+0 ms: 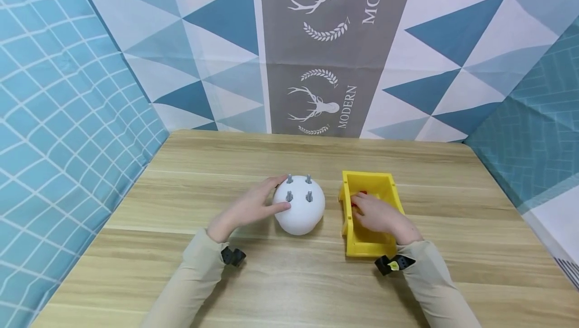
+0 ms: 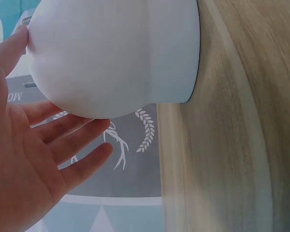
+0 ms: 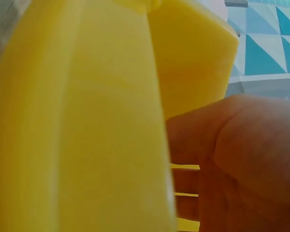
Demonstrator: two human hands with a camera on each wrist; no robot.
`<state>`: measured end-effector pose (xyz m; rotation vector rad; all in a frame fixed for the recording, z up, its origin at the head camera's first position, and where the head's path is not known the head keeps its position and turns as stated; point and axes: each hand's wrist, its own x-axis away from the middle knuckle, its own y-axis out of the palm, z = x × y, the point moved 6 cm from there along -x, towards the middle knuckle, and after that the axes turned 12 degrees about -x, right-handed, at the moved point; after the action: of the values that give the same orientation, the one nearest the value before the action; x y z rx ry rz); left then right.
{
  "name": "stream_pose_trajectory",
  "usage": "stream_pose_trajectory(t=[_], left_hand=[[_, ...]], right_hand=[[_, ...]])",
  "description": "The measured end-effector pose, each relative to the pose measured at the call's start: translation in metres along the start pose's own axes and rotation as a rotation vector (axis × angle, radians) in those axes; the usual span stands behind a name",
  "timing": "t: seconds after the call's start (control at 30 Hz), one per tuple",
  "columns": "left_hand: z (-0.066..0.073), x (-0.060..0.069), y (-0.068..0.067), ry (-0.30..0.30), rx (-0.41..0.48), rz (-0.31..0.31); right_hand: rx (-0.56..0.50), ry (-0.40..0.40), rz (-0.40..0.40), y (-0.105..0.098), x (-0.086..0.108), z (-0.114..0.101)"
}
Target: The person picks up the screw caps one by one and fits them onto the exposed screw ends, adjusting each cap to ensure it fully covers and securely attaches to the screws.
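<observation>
Counter (image 1: 294, 288): wht dome (image 1: 300, 220), 4 bolts (image 1: 289, 196), L hand (image 1: 253, 205) spread on it; R hand (image 1: 375, 212) in yel. bin (image 1: 368, 250), red bit (image 1: 364, 192) part-hidden, grip unclear.

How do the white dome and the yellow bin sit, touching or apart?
Apart: the head view shows a strip of wooden table between the white dome and the yellow bin.
</observation>
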<state>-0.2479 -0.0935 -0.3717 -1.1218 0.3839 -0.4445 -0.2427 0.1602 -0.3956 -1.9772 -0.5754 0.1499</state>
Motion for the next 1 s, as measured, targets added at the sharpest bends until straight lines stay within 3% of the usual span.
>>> stream_pose_trajectory(t=[0.27,0.7,1.0], left_hand=[[0.0012,0.0010,-0.0005,-0.001,-0.007,0.002],[-0.0013,-0.0004,0.0011,0.001,-0.003,0.015],[-0.0007,0.0002,0.0007,-0.008,0.005,0.006]], right_hand=[[0.024,-0.042,0.049,-0.0006,-0.0031,-0.0001],[0.026,-0.016,0.089,0.0001,-0.0059,0.0011],[0.040,-0.050,0.147,-0.0022,-0.0067,0.0027]])
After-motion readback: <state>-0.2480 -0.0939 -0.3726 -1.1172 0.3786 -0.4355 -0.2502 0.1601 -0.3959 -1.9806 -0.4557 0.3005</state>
